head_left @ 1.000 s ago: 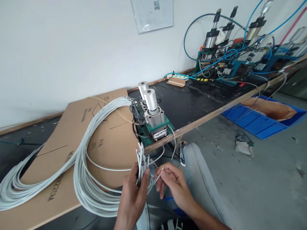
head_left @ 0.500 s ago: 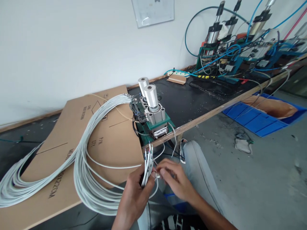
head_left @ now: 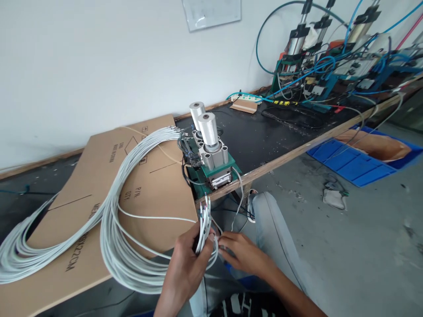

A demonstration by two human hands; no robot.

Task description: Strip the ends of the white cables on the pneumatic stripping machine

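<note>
My left hand [head_left: 188, 259] is closed round a bunch of thin white cables [head_left: 204, 222], their stripped ends pointing up. The long cable bundle [head_left: 115, 207] loops away over a flattened cardboard box [head_left: 155, 198]. My right hand [head_left: 241, 253] sits just to the right of the bunch, fingers pinched on a single white cable near my left thumb. Straight ahead at the bench edge stands a small green pneumatic press [head_left: 211, 160] with two silver cylinders.
A black-topped bench [head_left: 284, 132] runs to the right, carrying more pneumatic machines with blue hoses [head_left: 333, 66] and a power strip [head_left: 246, 96]. Blue crates [head_left: 350, 158] lie on the concrete floor. My knee [head_left: 267, 211] is below the bench edge.
My left hand has raised the bunch a little and turned it upright. My right hand has dropped from holding a cable end up to pinching close beside the left thumb.
</note>
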